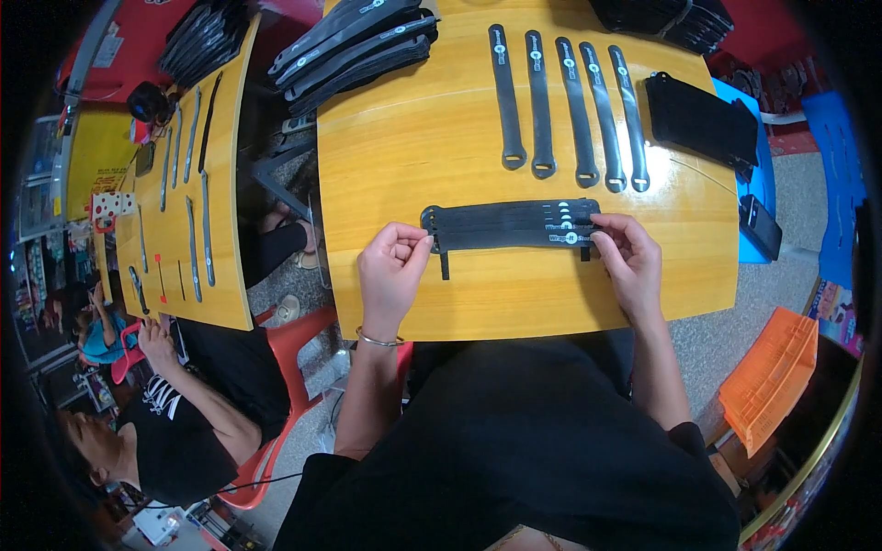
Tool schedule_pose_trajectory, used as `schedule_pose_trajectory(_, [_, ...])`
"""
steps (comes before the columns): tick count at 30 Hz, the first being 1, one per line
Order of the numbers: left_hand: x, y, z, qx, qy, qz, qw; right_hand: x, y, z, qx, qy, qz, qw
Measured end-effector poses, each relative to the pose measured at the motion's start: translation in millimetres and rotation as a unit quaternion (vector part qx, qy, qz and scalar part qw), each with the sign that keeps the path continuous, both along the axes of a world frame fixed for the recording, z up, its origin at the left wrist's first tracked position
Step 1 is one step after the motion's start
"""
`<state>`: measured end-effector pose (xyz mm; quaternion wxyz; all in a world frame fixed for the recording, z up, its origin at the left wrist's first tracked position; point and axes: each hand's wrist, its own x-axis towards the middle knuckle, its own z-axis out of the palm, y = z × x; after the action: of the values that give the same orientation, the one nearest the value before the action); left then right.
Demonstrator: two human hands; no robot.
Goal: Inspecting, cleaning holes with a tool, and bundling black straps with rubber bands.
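Note:
A flat stack of black straps (510, 226) lies crosswise on the yellow wooden table (413, 147) in front of me. My left hand (392, 266) pinches the stack's left end, near its slotted tips. My right hand (627, 253) pinches the right end, where small white marks show. Two thin black bands cross under the stack and stick out below it. Beyond the stack, several single black straps (570, 110) lie side by side, pointing away from me, slotted ends toward me.
A heap of black straps (358, 46) sits at the table's far left, a black bundle (703, 119) at the right. Another yellow table (197, 184) with straps stands left; a seated person (175, 422) is there. Red chair (294, 340), orange crate (772, 376).

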<state>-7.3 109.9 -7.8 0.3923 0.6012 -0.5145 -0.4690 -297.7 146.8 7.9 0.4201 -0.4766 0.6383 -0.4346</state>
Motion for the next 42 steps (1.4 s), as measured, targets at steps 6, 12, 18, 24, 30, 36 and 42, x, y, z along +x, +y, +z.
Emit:
schedule_pose_trajectory(6, [-2.2,-0.4,2.4,-0.006,-0.008,-0.004,1.000,-0.5,0.0,-1.2,-0.005,-0.002,-0.011,1.000])
schedule_pose_trajectory(12, [1.2,0.5,-3.1,-0.004,-0.007,-0.006,1.000,-0.5,-0.2,-6.3,-0.005,-0.017,-0.011,1.000])
schedule_pose_trajectory(18, [-2.7,0.2,2.9,-0.003,-0.004,-0.004,1.000,0.1,-0.3,-3.3,0.001,-0.024,-0.019,1.000])
schedule_pose_trajectory(24, [-3.8,0.1,4.9,0.000,-0.028,-0.007,1.000,-3.1,-1.2,-8.8,-0.012,-0.004,-0.026,1.000])
schedule_pose_trajectory(30, [-4.2,-1.0,2.0,0.001,-0.031,-0.001,1.000,-1.4,-3.6,-6.8,-0.020,0.042,-0.029,0.999])
schedule_pose_trajectory(36, [-2.7,-0.5,1.2,0.000,-0.018,-0.004,1.000,-0.8,-2.7,-3.0,0.002,0.069,-0.016,0.997])
schedule_pose_trajectory(42, [-2.8,-1.0,2.3,0.006,-0.025,-0.001,1.000,-0.4,-5.1,-6.2,-0.031,0.095,-0.030,0.995])
